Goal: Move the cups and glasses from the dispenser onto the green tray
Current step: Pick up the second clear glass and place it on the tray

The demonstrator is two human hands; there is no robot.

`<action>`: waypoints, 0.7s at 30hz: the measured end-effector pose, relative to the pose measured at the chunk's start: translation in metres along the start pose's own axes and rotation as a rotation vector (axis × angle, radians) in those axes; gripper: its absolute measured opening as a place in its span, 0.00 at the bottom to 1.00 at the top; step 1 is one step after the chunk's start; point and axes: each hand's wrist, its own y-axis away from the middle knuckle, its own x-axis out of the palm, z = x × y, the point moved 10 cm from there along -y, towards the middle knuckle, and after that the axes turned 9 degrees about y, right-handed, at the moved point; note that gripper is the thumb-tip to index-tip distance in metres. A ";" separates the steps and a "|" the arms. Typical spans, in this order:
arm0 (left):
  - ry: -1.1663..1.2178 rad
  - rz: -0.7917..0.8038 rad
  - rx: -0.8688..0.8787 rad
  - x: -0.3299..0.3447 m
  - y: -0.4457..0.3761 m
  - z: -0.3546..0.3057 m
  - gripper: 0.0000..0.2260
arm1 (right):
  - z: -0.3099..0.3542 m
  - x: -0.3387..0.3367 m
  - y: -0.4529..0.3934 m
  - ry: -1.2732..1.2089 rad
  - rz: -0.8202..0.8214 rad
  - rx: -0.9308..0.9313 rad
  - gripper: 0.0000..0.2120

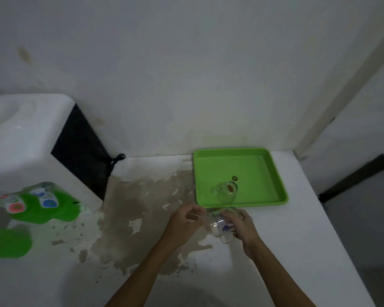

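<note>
White, stained table [142, 218] under me: my right hand [242, 227] has its grip closed around a clear glass mug [222, 227], tipped on its side, long axis running near-far, just short of the green tray [264, 169]. Left hand [184, 222] hovers loosely curled, empty. One mug on the tray [226, 190] already; dispenser [31, 151] far left.

Two bare forearms come up from the bottom edge of the view; no sleeves on either arm as far as the frame reaches; the left hand [184, 222] shows no ring, watch or band; the right hand [242, 227] is likewise unadorned, wrist plain; no gloves; fingernails too blurred to tell.
</note>
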 end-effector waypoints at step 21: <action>-0.012 -0.027 -0.170 0.063 -0.092 0.019 0.11 | 0.073 -0.102 -0.121 0.887 -0.399 -0.461 0.32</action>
